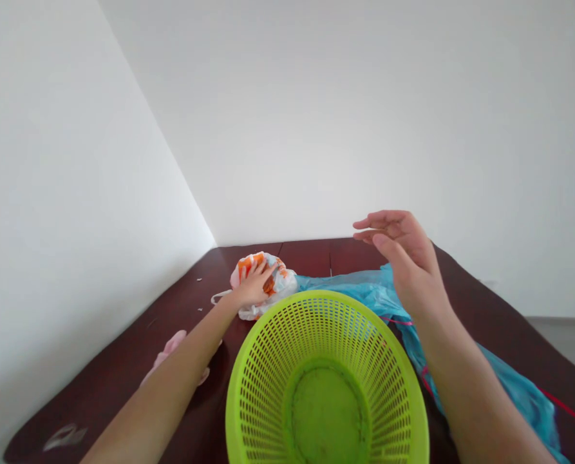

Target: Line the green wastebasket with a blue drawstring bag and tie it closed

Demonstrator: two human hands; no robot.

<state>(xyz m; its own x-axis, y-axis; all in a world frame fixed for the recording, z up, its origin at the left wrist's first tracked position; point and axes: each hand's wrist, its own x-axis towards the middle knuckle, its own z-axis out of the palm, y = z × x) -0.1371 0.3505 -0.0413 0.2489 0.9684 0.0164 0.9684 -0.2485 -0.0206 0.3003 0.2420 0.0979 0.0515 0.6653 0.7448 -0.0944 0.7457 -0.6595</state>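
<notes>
My left hand [255,283] rests with fingers spread on a crumpled white plastic bag [284,283] with orange print, left of centre on the dark table. What is inside the bag cannot be seen. Raised in the air on the right, my right hand [405,251] holds nothing, its fingers stretched out and apart. Below it lies a blue plastic bag [364,290] with pink drawstrings, partly covered by my right forearm. Between my arms stands a green perforated plastic basket [328,399] with nothing in it.
A pink item [169,348], perhaps cloth or a glove, lies partly under my left forearm. A clear plastic scrap [65,437] is near the table's left front. White walls [316,129] border the dark red table [123,367] at the left and back.
</notes>
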